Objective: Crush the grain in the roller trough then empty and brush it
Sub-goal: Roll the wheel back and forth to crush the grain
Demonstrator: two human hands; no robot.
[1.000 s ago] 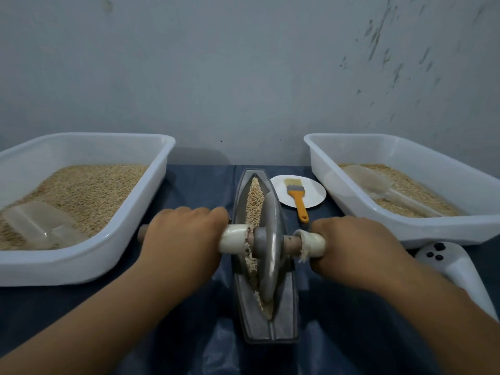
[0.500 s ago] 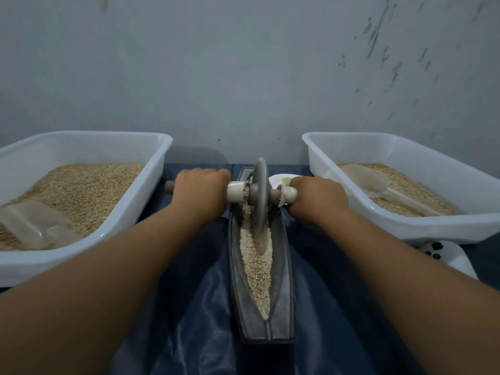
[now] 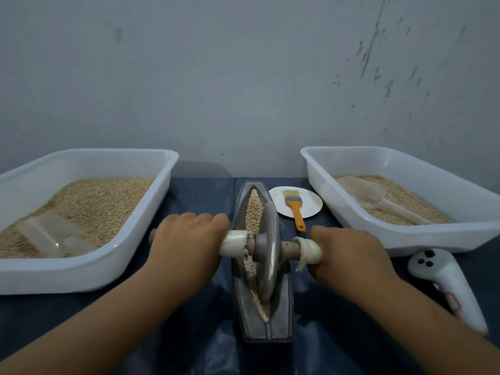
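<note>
The counter (image 3: pixel 189 347), covered in dark blue sheeting, carries 2 white tubs: the left tub (image 3: pixel 81 277) holds a deep bed of grain with a clear scoop (image 3: pixel 51 236) lying in it, and the right tub (image 3: pixel 433 239) holds a thinner layer with a clear spoon-shaped scoop (image 3: pixel 365 196). Between them sits the roller trough (image 3: pixel 281 326), a narrow boat-shaped grey vessel whose long axis runs straight away from the person, near tip toward the body and far tip toward the wall. The grain (image 3: pixel 254 207) lies along its groove, piled at the far end and thinner and paler at the near end. The roller disc (image 3: pixel 267 253) stands upright in the groove a little nearer than the trough's middle, with its axle crossing the trough at right angles. The left hand (image 3: pixel 186 242) is curled round the left handle (image 3: pixel 232 242) and the right hand (image 3: pixel 349 255) round the right handle (image 3: pixel 308 249), 1 on each side of the trough and about equally close to the disc, so neither is the nearer. Judging by this, the crushing is under way, and the coming stroke turns on pushing both hands evenly along the trough's length, toward the uncrushed heap that lies beyond the disc, away from the hands. An orange-handled brush (image 3: pixel 293 205) waits on a white plate (image 3: pixel 311 209) just right of the far tip, and a white controller (image 3: pixel 449 288) lies beside the right forearm.
</note>
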